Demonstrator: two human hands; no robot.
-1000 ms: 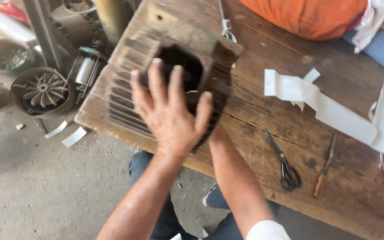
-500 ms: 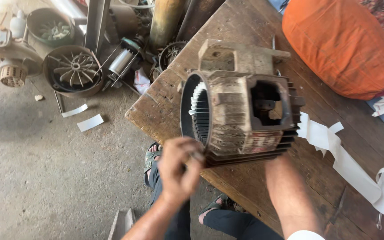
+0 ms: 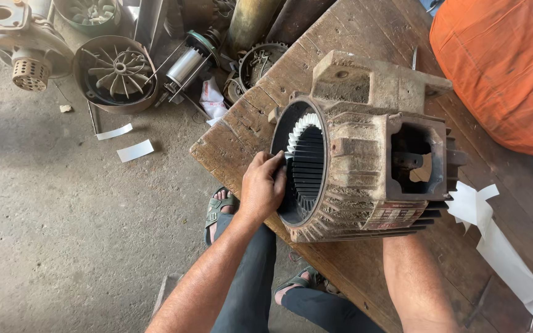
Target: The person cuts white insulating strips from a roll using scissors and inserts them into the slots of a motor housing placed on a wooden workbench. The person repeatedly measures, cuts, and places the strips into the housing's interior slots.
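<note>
A rusty finned electric motor housing (image 3: pixel 365 160) lies on its side at the corner of a worn wooden table (image 3: pixel 242 129), its open round end facing me. Dark stator slots with white paper liners show inside the bore. My left hand (image 3: pixel 261 188) is curled with closed fingers on the near rim of that opening, fingertips at the slots. My right forearm (image 3: pixel 417 277) runs up under the housing's right side; the hand itself is hidden behind the casting. A square terminal opening sits on the housing's top right.
White paper strips (image 3: pixel 501 253) lie on the table to the right, beside a big orange cushion (image 3: pixel 501 68). On the concrete floor to the left are a round fan cover (image 3: pixel 115 71), a pump casting (image 3: pixel 13 34), a rotor (image 3: pixel 186 61) and paper scraps (image 3: pixel 134 150). My sandalled foot (image 3: pixel 220 206) is below the table edge.
One second ago my left hand lay spread flat on the housing. The housing now shows its open bore, and the left hand has moved up to its rim with fingers closed.
</note>
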